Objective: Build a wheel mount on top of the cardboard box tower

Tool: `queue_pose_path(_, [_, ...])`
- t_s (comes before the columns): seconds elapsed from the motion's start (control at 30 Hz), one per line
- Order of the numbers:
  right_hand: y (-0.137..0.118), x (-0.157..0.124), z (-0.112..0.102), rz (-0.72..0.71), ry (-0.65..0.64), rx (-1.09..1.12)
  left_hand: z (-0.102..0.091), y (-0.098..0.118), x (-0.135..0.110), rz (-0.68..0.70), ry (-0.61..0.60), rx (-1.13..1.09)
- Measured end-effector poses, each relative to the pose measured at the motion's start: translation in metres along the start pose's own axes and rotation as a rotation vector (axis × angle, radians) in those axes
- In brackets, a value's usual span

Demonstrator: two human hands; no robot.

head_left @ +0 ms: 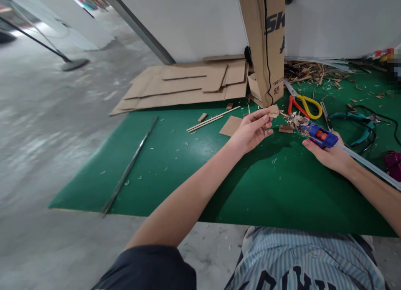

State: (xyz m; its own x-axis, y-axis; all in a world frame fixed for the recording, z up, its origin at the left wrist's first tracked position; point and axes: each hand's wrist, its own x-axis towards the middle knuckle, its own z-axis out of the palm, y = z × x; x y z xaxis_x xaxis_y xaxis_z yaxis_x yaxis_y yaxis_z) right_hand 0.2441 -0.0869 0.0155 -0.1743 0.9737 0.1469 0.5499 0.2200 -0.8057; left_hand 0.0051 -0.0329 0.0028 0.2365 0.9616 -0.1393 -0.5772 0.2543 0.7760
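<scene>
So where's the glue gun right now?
In the head view, the glue gun is right of centre, in the right hand, its nozzle near the small cardboard piece in the left hand.

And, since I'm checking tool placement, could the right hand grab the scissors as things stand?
Probably not straight away: the right hand is holding the blue glue gun. The scissors lie just beyond it, though, and nothing seems to cover their yellow handle.

At centre-right, the person's left hand (pixel 250 133) pinches a small cardboard piece (pixel 273 111) near the tip of a blue hot-glue gun (pixel 315 133) in the right hand (pixel 332 157).
</scene>
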Motion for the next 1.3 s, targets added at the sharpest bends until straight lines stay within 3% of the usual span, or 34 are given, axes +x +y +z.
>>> queue_pose_path(0.43, [0.0031,-0.0004,0.0007,0.041,0.003,0.091,0.0010,-0.0002,0.0002,-0.020,0.012,-0.031])
queue_pose_path(1.3, [0.0027,-0.0021,0.0008,0.001,-0.016,0.038,0.0016,-0.0008,-0.0012,-0.050,0.002,-0.039])
